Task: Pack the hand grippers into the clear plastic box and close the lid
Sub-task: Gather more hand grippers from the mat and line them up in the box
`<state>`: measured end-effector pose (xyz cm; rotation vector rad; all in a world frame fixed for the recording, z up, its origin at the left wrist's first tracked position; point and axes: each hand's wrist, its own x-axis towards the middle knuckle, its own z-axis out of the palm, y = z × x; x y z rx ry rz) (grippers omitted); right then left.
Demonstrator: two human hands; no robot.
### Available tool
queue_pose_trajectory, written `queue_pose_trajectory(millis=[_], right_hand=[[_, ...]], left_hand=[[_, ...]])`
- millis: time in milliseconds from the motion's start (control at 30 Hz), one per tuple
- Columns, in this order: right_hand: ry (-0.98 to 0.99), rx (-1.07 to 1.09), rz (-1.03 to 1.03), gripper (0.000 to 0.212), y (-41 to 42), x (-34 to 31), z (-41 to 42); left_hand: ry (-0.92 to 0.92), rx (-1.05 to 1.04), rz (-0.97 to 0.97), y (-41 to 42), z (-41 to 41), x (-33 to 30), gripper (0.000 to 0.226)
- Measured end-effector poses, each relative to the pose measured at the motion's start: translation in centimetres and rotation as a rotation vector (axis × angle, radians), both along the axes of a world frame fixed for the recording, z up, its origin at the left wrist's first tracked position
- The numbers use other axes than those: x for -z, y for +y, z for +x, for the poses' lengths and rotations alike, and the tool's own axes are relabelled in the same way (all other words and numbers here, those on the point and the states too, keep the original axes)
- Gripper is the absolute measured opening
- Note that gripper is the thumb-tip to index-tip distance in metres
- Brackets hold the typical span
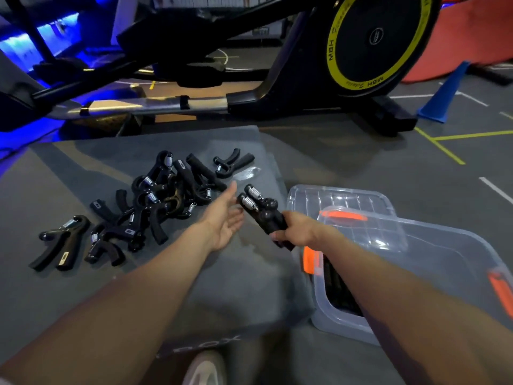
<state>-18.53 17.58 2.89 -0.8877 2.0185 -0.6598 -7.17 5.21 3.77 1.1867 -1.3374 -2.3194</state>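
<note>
- Head view: right hand (298, 232) curls round the handles of two grippers (261, 211), springs pointing far-left, just left of the box (416, 276).
- Left hand (224, 218) spread, palm up, holding nothing, fingertips just beside the held springs.
- Pile (155, 201) of loose grippers lies left on the mat (249, 287); dark items already show inside the box.
- Lid (341, 198) lies off, at the box's far end.
- Judgement: grippers are rigid, light, and snag together; take by the padded handles, not the springs.
</note>
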Motion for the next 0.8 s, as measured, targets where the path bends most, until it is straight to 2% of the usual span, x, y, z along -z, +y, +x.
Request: queue_pose_trajectory(millis=[33,133,300,400,467,600,700,800], right_hand=[[-0.113,0.04,-0.009,0.005,0.4,-0.7,-0.4],[-0.341,0.095,-0.01,0.015,2.2,-3.0,-1.4],[-0.409,0.084,-0.012,0.014,5.4,-4.7,-2.6],[-0.333,0.133,-0.014,0.01,7.1,-4.6,-2.8],[-0.237,0.165,-0.037,0.024,7.9,-4.2,-3.0],[0.144,0.124,-0.037,0.054,9.9,-4.1,-3.7],[0.292,0.142,-0.068,0.048,11.7,-4.2,-4.2],[0.343,0.22,-0.065,0.038,13.8,-3.9,-5.1]], left_hand=[[0.016,0.017,-0.021,0.9,-0.8,-0.5,0.035],[0.121,0.033,-0.042,3.6,-3.2,-1.4,0.018],[0.212,-0.108,0.017,6.5,-6.1,-1.4,0.032],[0.192,-0.121,-0.015,8.1,-7.4,-1.0,0.028],[0.188,-0.123,-0.026,9.1,-8.1,-0.9,0.02],[0.178,-0.131,-0.029,10.8,-9.8,-1.1,0.043],[0.168,-0.103,-0.02,12.5,-11.2,-1.2,0.043],[0.156,-0.016,-0.038,14.6,-12.8,-1.5,0.031]])
